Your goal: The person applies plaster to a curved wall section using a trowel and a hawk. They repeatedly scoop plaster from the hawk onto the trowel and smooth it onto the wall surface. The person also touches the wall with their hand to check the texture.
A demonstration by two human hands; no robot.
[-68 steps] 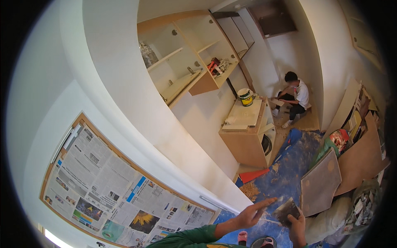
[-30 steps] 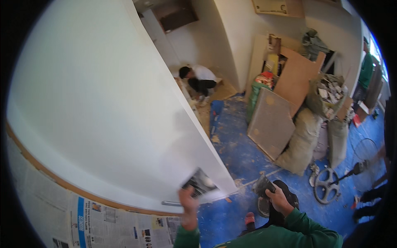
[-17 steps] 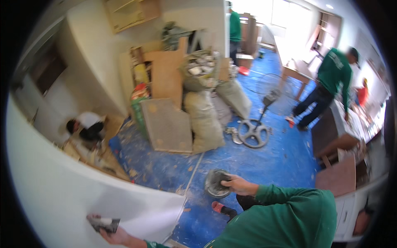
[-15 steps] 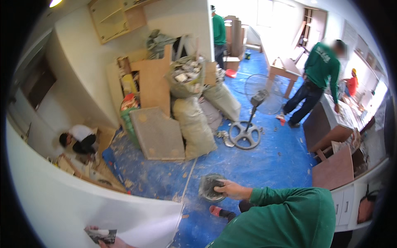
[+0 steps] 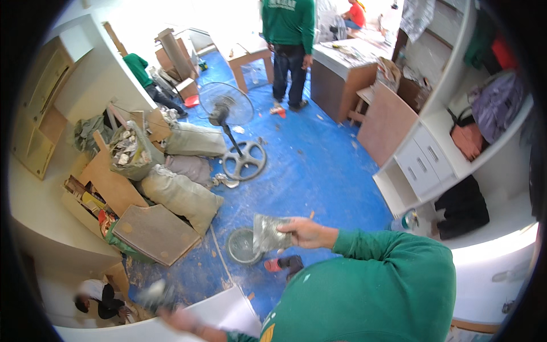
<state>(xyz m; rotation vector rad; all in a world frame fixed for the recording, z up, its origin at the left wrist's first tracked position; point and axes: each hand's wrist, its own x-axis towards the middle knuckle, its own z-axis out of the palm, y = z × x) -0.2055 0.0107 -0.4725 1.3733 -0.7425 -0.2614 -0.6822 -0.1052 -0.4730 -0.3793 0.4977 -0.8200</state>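
Observation:
My right hand (image 5: 307,232) grips a wide, flat grey putty scraper (image 5: 268,232), its blade over the rim of a round bowl (image 5: 244,253) on the floor. Grey residue coats the inside of the bowl. At the lower left, my left hand (image 5: 181,320) is smeared by motion. It holds a second flat, dark scraper (image 5: 156,296) that carries a whitish lump, also blurred. This hand is above the edge of a white panel (image 5: 225,310). Green sleeves cover both my arms.
Blue sheeting (image 5: 302,165) covers the floor. A pedestal fan (image 5: 228,108) stands ahead, beside stuffed sacks (image 5: 182,196) and loose boards (image 5: 154,231). One person (image 5: 288,51) stands farther off; another (image 5: 102,299) crouches at lower left. White drawers (image 5: 424,159) are on the right.
The view has swung right. My right hand has lifted its scraper out of the bowl to just beside it. My left hand has come away from the white panel with its scraper.

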